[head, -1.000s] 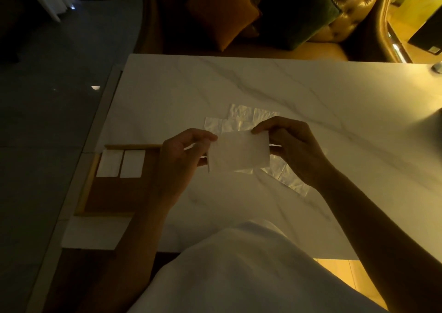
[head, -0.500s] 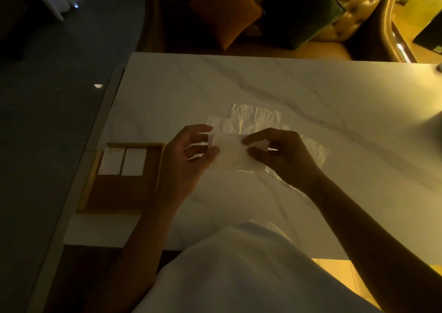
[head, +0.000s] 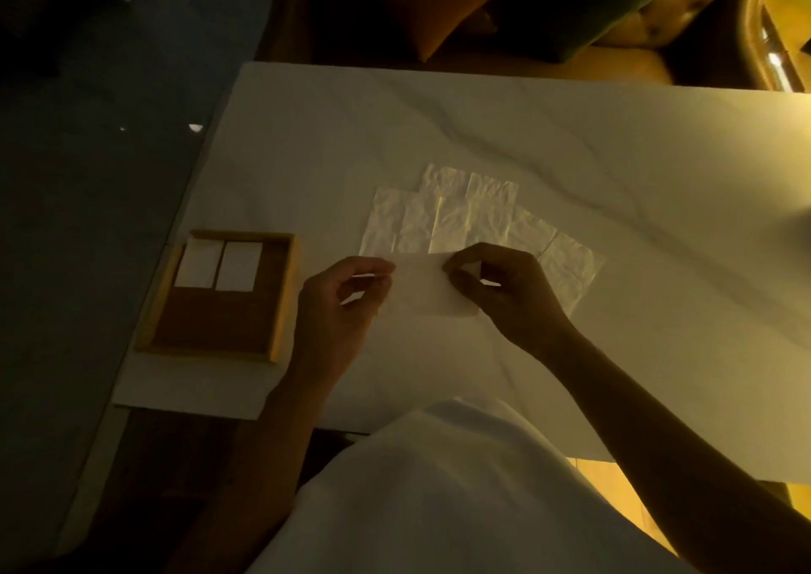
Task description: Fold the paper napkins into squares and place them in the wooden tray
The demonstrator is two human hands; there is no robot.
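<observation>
1. A partly folded paper napkin [head: 423, 288] is held between both hands, low over the marble table [head: 614, 156].
2. The left hand [head: 338, 306] pinches its left edge between thumb and fingers; the right hand [head: 504, 292] pinches its upper right part.
3. Just beyond the grip, crinkled unfolded napkins [head: 465, 218] lie overlapping on the table.
4. Left of the grip sits the wooden tray [head: 281, 301], with two folded napkins [head: 219, 264] side by side at its far end.
</observation>
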